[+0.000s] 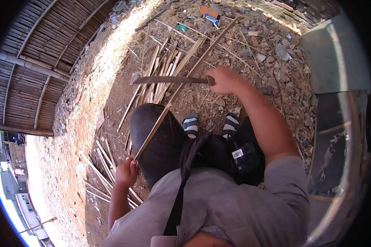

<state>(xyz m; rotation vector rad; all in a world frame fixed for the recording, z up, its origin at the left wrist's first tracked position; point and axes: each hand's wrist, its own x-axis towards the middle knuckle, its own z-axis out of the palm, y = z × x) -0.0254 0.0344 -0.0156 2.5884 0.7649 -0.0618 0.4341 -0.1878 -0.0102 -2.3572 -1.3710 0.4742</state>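
My right hand (226,80) grips the handle of a machete (169,80), whose long brown blade points left. In my left hand (125,173) is the near end of a long bamboo strip (153,131). The strip slants across my left knee (154,121) and runs up to the right over the ground. The blade crosses the strip in this view; I cannot tell whether they touch. Beyond my knee lies a heap of split bamboo strips (163,68).
More pale strips (105,164) lie left beside my left hand. Rubble and litter (272,61) cover the ground ahead and right. A woven bamboo wall (33,61) stands far left, a greenish panel (338,57) at right. A black device (245,158) rests by my right thigh.
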